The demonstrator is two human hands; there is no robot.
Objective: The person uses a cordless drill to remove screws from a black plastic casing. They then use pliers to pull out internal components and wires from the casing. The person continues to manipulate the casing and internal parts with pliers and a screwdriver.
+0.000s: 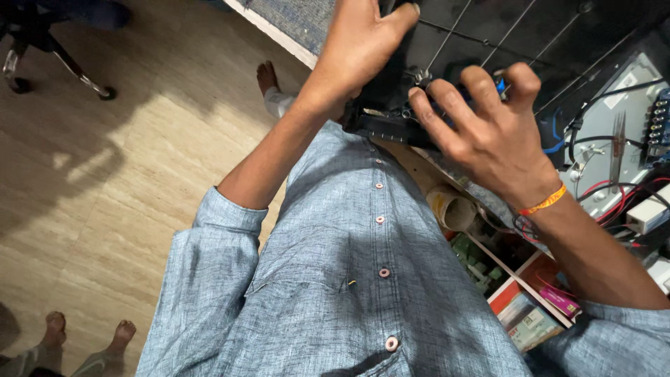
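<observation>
My left hand (pixel 356 49) reaches up and grips the edge of a large black panel (pixel 530 35) crossed by thin metal rods. My right hand (pixel 488 132), with an orange thread on the wrist, curls its fingers over a black module (pixel 391 127) at the panel's lower edge. Its fingertips press near a small blue part (pixel 500 85). Both forearms come out of rolled blue shirt sleeves, and my blue buttoned shirt (pixel 349 279) fills the lower middle. What lies under my right palm is hidden.
A grey metal board (pixel 614 132) with black, red and blue wires sits at the right. Below it are a tape roll (pixel 450 208), green parts (pixel 474 262) and small boxes (pixel 530 318) on a shelf. Another person's bare feet (pixel 84 342) stand bottom left; a wheeled stand leg (pixel 84 77) is top left.
</observation>
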